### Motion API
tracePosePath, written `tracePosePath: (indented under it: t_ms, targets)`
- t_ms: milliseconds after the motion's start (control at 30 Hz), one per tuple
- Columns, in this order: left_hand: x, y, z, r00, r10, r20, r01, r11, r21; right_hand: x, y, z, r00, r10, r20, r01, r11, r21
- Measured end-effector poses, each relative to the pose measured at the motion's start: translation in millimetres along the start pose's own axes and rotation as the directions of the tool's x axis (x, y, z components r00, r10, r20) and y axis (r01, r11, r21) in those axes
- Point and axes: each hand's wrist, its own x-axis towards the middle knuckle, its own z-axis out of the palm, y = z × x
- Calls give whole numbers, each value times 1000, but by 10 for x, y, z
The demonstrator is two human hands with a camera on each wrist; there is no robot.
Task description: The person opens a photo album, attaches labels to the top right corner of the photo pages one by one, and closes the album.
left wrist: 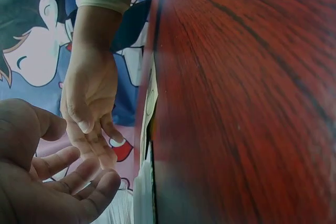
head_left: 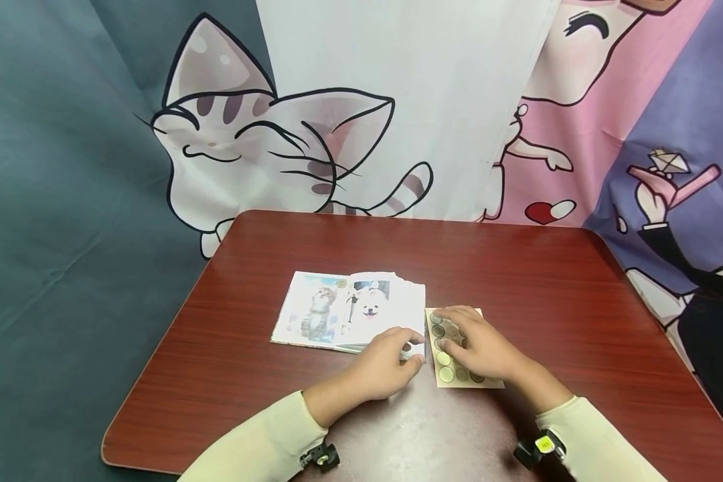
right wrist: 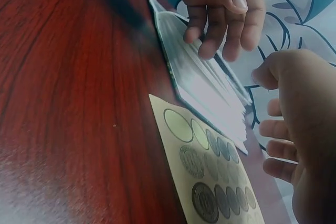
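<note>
An open book (head_left: 376,326) with a kitten picture on one page and a white dog on the other lies on the table. My left hand (head_left: 385,365) hovers at the book's lower right corner, fingers loosely bent with nothing between them. Right beside the book is a tan sheet of round stickers (head_left: 445,375), with rows of dark printed circles and two pale yellow ones. Over this sheet is my right hand (head_left: 485,345), its thumb and fingers spread and relaxed, covering part of it. In the right wrist view, a gap shows between the right hand (right wrist: 310,124) and the sticker sheet (right wrist: 210,166).
Everything lies on a reddish-brown wooden table (head_left: 506,268) with rounded corners. Behind it hangs a cartoon-printed cloth (head_left: 349,47). A small dark device is strapped to each sleeve (head_left: 265,435) near the wrist.
</note>
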Motion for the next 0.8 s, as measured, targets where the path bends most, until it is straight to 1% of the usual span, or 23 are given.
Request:
tracePosePath:
  t_ms: [67, 167, 300, 400, 467, 600, 667, 800]
  targets:
    - [14, 13, 19, 1000, -20, 18, 20, 999, -29, -34, 12, -7, 1000, -2, -3, 2, 1000, -15]
    - [39, 24, 49, 996, -65, 53, 70, 992, -107, -86, 19, -22, 1000, 4, -5, -4, 999, -33]
    - [57, 23, 92, 986, -122, 114, 145, 965, -217, -154, 35, -33, 1000, 10, -3, -10, 999, -42]
    - [63, 33, 134, 979, -153, 135, 184, 945, -269, -213, 60, -27, 1000, 24, 13, -23, 999, -48]
    - [68, 46, 164, 973, -179, 148, 219, 922, -319, -257, 80, -19, 999, 35, 24, -34, 998, -60]
    - [73, 86, 218, 955, -237, 179, 292, 854, -431, -346, 117, -7, 998, 45, 36, -42, 995, -87]
    - [71, 107, 243, 948, -256, 190, 317, 826, -467, -381, 130, -6, 998, 47, 37, -43, 994, -104]
    - [73, 150, 283, 938, -275, 209, 344, 789, -509, -443, 156, -9, 997, 68, 39, -62, 989, -135]
